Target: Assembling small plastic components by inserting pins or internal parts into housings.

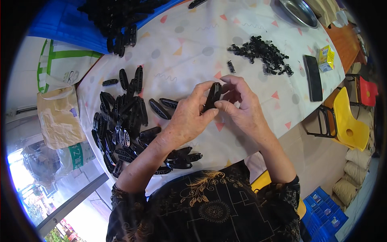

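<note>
Between the fingers and thumb of my left hand [186,117] a long, dark black plastic part [213,97] stands tilted above the table. My right hand [244,105] curls around its other side, with the index finger near the top end and the thumb against the lower edge. Whether a smaller piece sits in the right fingers is hidden. Close to my left wrist lie two similar parts, and a big heap of black plastic parts [121,109] spreads along the left. Farther off on the right is a pile of small black pieces [262,54], with one loose small piece [231,66] apart from it.
A patterned cloth [193,52] covers the table. More black parts [117,16] lie on a blue sheet [64,28] at the far left. A black phone [313,78], a yellow box [326,59] and a metal bowl [300,12] are on the right. A yellow chair [350,123] stands beside the table.
</note>
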Demonstrator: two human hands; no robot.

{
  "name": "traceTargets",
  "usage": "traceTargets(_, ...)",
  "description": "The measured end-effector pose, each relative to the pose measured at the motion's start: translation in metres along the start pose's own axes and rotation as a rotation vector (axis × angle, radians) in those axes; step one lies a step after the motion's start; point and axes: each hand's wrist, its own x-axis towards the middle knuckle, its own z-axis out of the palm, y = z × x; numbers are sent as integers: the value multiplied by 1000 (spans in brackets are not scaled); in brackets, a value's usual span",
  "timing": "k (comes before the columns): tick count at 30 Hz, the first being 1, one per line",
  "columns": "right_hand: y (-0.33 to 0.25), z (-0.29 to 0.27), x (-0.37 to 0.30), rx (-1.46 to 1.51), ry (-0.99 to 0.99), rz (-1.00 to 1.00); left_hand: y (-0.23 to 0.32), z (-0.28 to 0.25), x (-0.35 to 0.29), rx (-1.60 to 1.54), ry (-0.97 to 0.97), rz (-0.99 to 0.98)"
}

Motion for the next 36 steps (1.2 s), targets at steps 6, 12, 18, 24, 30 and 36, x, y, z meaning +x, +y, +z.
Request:
traceTargets(6, 5, 30, 3, 781, -66, 257, -3, -7, -4, -49, 8, 10)
traceTargets(12, 10, 42, -1, 760, 41, 150, -14, -11, 2, -265, -86, 66)
traceTargets(18, 8, 52, 0, 755, 95, 219, -13, -31, 0, -35, -137, 68)
traceTargets(24, 9, 22, 2, 397, 89, 185, 11, -85, 19, 675, -263, 122)
traceTargets(30, 30, -8, 35, -477, 356, -57, -34, -215, 101, 1179, 701, 211)
traceTargets(36, 30, -7, 56, -741, 299, -8, -43, -236, 126, 1386, 704, 56)
